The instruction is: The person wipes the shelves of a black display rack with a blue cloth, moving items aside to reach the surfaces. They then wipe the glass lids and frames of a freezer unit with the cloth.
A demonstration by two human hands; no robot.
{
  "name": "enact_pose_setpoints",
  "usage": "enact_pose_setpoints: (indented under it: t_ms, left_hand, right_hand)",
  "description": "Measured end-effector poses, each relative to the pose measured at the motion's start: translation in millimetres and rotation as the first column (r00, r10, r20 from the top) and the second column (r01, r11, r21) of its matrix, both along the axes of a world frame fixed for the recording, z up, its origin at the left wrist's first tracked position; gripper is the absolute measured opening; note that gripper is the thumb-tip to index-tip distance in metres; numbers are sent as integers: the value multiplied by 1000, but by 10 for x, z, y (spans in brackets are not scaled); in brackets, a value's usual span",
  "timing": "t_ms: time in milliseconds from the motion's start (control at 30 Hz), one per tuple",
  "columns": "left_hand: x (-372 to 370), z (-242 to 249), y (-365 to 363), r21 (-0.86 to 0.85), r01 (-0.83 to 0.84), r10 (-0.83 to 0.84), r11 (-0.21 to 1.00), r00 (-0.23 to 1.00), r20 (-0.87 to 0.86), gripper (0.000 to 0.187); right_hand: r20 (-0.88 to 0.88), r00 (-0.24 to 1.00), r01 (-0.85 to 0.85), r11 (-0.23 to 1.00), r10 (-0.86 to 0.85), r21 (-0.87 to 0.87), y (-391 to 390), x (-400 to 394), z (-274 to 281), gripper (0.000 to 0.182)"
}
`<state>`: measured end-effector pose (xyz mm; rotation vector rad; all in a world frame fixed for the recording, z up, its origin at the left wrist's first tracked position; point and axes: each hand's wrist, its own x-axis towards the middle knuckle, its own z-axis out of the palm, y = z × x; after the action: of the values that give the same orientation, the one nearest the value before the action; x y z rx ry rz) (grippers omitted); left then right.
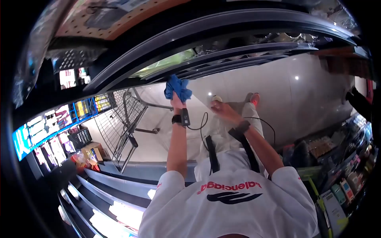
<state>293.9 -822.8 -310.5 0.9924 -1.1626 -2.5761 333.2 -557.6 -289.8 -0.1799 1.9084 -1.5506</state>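
A crumpled blue cloth [178, 88] is in my left hand [177, 102], raised close to the edge of the dark shelf [154, 77]. The cloth covers most of that hand's fingers. My right hand [224, 111] is in front of my body, over my legs, with its fingers curled; whether anything small lies in them cannot be made out. Dark bands circle both wrists, and a black cable hangs from the small device [185, 117] at my left wrist.
Shelves with wrapped goods curve across the top. A wire cart [125, 123] stands at the left on the pale floor [293, 91]. More shelving [115, 178] runs along the lower left. Packaged goods [341, 190] fill the lower right. A dark-sleeved person [359, 101] is at the far right.
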Motion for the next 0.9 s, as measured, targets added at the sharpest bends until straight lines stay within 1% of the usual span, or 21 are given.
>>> enact_pose_setpoints:
  t_ms: [33, 67, 100, 133, 167, 200, 233, 267, 300, 333, 400, 467, 500, 533, 600, 667, 767, 800, 867, 900]
  left_hand:
    - [-25, -320, -154, 115, 64, -56, 991, 996, -72, 33]
    - [-84, -502, -204, 167, 27, -25, 986, 1000, -14, 31]
    - [-216, -382, -77, 161, -119, 101, 980, 988, 114, 31]
    - [-348, -229, 73, 133, -258, 221, 957, 945, 242, 32]
    - [-279, -1143, -456, 256, 361, -195, 897, 842, -503, 33]
    - [-327, -974, -273, 223, -3, 29, 975, 994, -110, 39]
    - [-389, -897, -205, 265, -86, 70, 960, 995, 72, 41]
    - [-477, -823, -157, 286, -173, 101, 943, 963, 250, 43]
    - [-541, -651, -28, 279, -162, 86, 946, 960, 268, 45]
    - [-562, -612, 34, 269, -155, 75, 950, 955, 286, 46]
    - [-588, -789, 29, 343, -78, 3, 936, 977, 213, 48]
    - [-603, -1018, 35, 285, -51, 9, 957, 989, 147, 51]
    - [-618, -985, 114, 264, -97, 54, 960, 985, 164, 52]
    - [-595, -1070, 127, 178, -83, 60, 981, 990, 130, 53]
    - [-622, -1156, 152, 209, -154, 121, 966, 979, 165, 51]
    - [-667, -1194, 263, 250, -104, 60, 963, 982, 179, 48]
    - [-759, -1397, 410, 271, -31, -27, 962, 978, 207, 46]
    - [-789, -1869, 370, 264, 127, -168, 956, 976, 140, 47]
    - [-984, -1451, 1050, 85, 140, -153, 987, 973, 171, 49]
    - [-1048, -1371, 1339, -72, 123, -105, 990, 970, 219, 50]
  right_hand:
    - [128, 991, 31, 999, -33, 22, 87, 75, -120, 29]
    - [186, 980, 80, 996, -74, -27, 235, 124, -235, 29]
    - [244, 963, 134, 988, -113, -74, 419, 177, -345, 28]
    - [303, 941, 193, 974, -150, -118, 596, 233, -415, 28]
    - [271, 945, 208, 976, -184, -62, 763, 240, -437, 28]
    - [235, 947, 225, 974, -217, -7, 935, 230, -481, 28]
    - [199, 949, 241, 969, -246, 50, 1097, 233, -509, 29]
    - [227, 926, 297, 953, -301, 50, 1250, 226, -513, 29]
    - [252, 901, 352, 935, -353, 49, 1402, 208, -511, 29]
    - [279, 874, 402, 914, -399, 47, 1544, 199, -529, 30]
    - [299, 807, 511, 856, -509, 77, 1768, 171, -505, 30]
    - [326, 715, 620, 776, -619, 115, 1955, 131, -355, 30]
    - [331, 714, 622, 776, -616, 104, 2057, 148, -388, 30]
    - [335, 715, 623, 777, -613, 91, 2164, 175, -451, 30]
    - [344, 714, 631, 773, -610, 63, 2347, 239, -519, 30]
    - [356, 713, 640, 768, -604, 23, 2452, 312, -527, 30]
    - [378, 680, 658, 750, -629, 66, 2527, 425, -534, 32]
    - [370, 696, 638, 766, -616, 76, 2564, 451, -483, 32]
    - [350, 724, 601, 792, -595, 104, 2689, 502, -360, 32]
    - [360, 723, 595, 796, -590, 110, 2748, 535, -348, 33]
